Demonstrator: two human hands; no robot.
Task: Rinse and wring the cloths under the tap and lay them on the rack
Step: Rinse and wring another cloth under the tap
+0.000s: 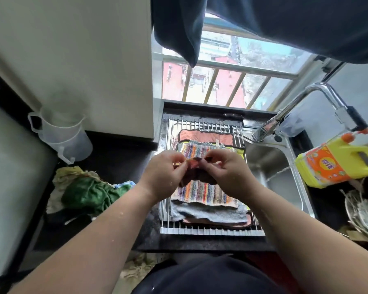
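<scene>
Both hands hold one dark brown cloth (197,175) in the air above the metal rack (210,231). My left hand (165,174) pinches its upper edge, and my right hand (226,172) grips the other end. Under them a striped cloth (200,193) lies flat on the rack, over a grey cloth (206,213) and an orange cloth (204,135). The chrome tap (289,109) stands at the right, over the steel sink (278,181). I cannot tell whether water is running.
A heap of green and pale cloths (85,190) lies on the dark counter to the left. Clear measuring jugs (62,136) stand by the wall. A yellow detergent bottle (336,161) sits right of the sink. Dark clothes (179,28) hang overhead.
</scene>
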